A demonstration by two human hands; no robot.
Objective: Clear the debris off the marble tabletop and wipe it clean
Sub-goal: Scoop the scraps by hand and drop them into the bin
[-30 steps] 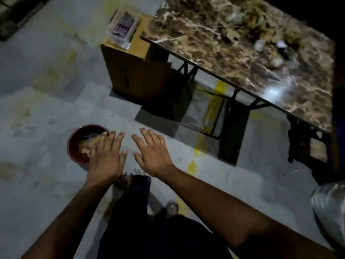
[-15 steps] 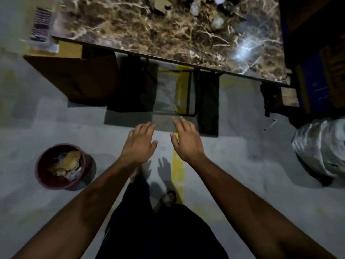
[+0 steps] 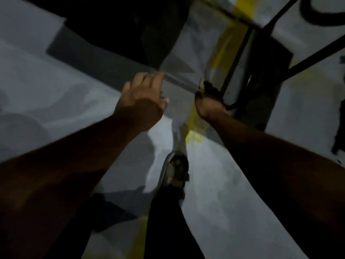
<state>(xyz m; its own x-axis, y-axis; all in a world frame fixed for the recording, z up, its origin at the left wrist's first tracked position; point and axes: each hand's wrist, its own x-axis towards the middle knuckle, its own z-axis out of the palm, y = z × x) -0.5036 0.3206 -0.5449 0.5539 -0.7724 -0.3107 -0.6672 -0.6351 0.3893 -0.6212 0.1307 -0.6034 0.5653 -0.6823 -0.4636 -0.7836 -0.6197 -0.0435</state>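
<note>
The marble tabletop and its debris are out of view; only the table's black metal leg frame (image 3: 235, 58) shows at the upper right. My left hand (image 3: 141, 101) reaches forward over the grey floor with loosely spread fingers and holds nothing. My right hand (image 3: 209, 102) stretches out beside it in shadow, close in front of the frame's lower bar, and nothing shows in it. The picture is dark and blurred.
A dark box-like mass (image 3: 121, 25) and its shadow fill the upper middle. A yellow painted line (image 3: 194, 135) runs across the grey floor (image 3: 56, 81). My sandalled foot (image 3: 175, 171) steps forward below the hands.
The view has dropped and closed in on the floor under the table; tabletop, red bucket and plastic bag have left the frame. Both hands stay stretched forward, holding nothing.
</note>
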